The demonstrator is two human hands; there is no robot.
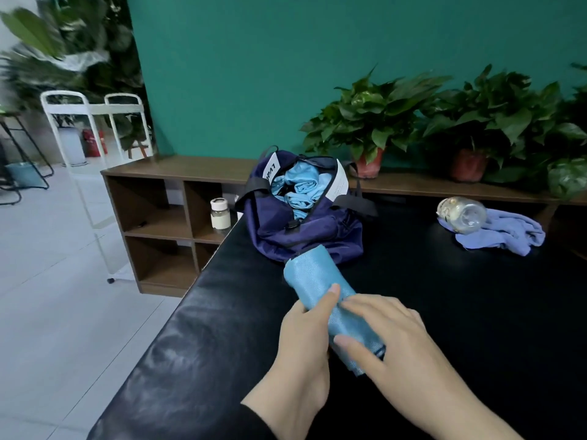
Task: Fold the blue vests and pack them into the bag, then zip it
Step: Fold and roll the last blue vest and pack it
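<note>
A rolled blue mesh vest (317,277) lies on the black table (444,296), its far end touching the bag. My left hand (301,354) cups the roll from the left, thumb up over the fabric. My right hand (387,335) lies over the near part of the roll, fingers fairly straight and pressing the mesh, thumb at its lower edge. Behind it stands the navy bag (311,230), unzipped, with several rolled light-blue vests (298,188) showing in its mouth.
A clear glass jar (462,215) lies on its side on a purple-blue cloth (508,233) at the right. A white-lidded jar (219,214) stands on the brown shelf unit (158,217) left of the table. Potted plants (371,122) line the ledge behind.
</note>
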